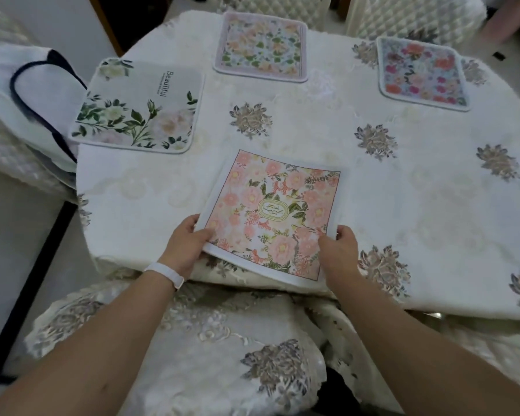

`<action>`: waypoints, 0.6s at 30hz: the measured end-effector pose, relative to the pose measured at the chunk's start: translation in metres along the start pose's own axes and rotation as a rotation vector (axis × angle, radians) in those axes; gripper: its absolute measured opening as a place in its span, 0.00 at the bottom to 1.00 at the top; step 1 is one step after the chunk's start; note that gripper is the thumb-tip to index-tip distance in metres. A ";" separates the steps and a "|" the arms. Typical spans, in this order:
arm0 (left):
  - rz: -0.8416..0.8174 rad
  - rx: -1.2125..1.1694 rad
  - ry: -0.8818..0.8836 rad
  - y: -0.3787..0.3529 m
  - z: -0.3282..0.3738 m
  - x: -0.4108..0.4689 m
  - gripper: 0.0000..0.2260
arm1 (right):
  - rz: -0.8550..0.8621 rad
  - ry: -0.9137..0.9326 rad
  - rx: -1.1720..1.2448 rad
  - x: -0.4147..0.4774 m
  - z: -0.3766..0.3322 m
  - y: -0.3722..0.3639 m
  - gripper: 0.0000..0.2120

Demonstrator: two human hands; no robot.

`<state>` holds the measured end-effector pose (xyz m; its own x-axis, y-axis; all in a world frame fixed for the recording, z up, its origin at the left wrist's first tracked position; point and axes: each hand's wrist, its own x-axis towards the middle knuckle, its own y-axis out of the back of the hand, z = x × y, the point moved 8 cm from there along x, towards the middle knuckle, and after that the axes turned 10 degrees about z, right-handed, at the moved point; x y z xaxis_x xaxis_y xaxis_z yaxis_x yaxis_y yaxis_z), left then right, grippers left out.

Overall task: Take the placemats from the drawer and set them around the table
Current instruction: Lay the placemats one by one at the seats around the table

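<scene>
Pink floral placemat [270, 217], square cloth, pinched at its near corners by left hand [186, 247] and right hand [339, 250], near edge overhanging the embroidered tablecloth [403, 181]. Three more square mats lie beyond: green-leaf [138, 106], pastel [261, 46], bright-flowered [422, 73].

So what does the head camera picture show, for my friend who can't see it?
Two hands, left hand and right hand, hold a pink flowered square placemat at the near edge of a table with a cream embroidered tablecloth. Three other flowered placemats already lie around it.
</scene>
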<state>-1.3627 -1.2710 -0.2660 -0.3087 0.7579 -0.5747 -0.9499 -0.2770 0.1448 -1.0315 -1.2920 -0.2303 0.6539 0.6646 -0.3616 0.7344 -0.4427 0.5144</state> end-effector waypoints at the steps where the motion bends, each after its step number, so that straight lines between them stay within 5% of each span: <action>1: -0.002 -0.028 0.019 -0.002 -0.005 -0.002 0.11 | 0.019 -0.041 0.021 -0.003 0.005 -0.004 0.04; 6: 0.003 -0.057 0.051 -0.028 -0.021 -0.025 0.11 | 0.068 -0.256 0.107 -0.034 0.033 -0.031 0.07; 10: -0.005 0.054 -0.041 -0.038 -0.021 -0.032 0.20 | 0.037 -0.261 0.141 -0.052 0.038 -0.055 0.06; 18: 0.013 -0.053 -0.180 -0.004 0.006 -0.004 0.18 | -0.058 -0.268 0.239 -0.031 0.028 -0.058 0.15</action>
<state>-1.3583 -1.2701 -0.2595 -0.3289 0.8461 -0.4194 -0.9434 -0.3142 0.1059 -1.0890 -1.3033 -0.2708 0.6108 0.5254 -0.5924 0.7729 -0.5580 0.3020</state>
